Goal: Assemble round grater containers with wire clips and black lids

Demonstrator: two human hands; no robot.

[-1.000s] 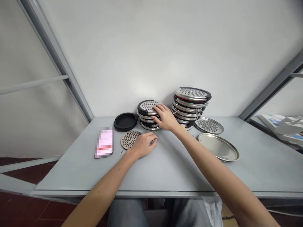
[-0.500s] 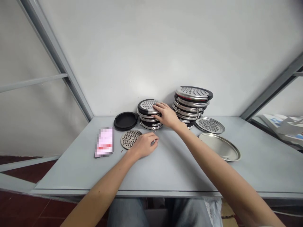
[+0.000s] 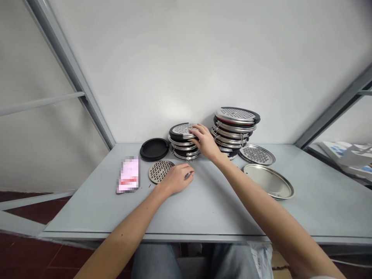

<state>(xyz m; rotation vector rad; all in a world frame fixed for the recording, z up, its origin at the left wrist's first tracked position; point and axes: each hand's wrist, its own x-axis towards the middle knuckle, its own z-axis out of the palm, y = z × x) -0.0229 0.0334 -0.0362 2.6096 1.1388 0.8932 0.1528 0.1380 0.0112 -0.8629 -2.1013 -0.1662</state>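
My right hand (image 3: 205,143) is open, thumb and fingers apart, at the right edge of a short stack of round pieces (image 3: 183,149). Its fingertips are over or touching the perforated metal grater-like disc (image 3: 182,128) on top, which has a black rim. Loosely curled, my left hand (image 3: 179,178) rests on the table with nothing visible in it. Just left of it lies a loose perforated metal disc (image 3: 159,171), partly covered by that hand. A black round tray (image 3: 154,149) sits behind this disc.
A taller stack of similar rounds with wire clasps (image 3: 235,131) stands right of my right hand. A perforated metal lid (image 3: 258,154) and a shallow metal tray (image 3: 271,181) lie farther right. A blurred pink-screened item (image 3: 128,174) lies left. Grey posts (image 3: 72,77) flank the table (image 3: 203,217).
My right hand has shifted slightly right along the top disc's edge. My left hand and the surrounding pieces look the same.
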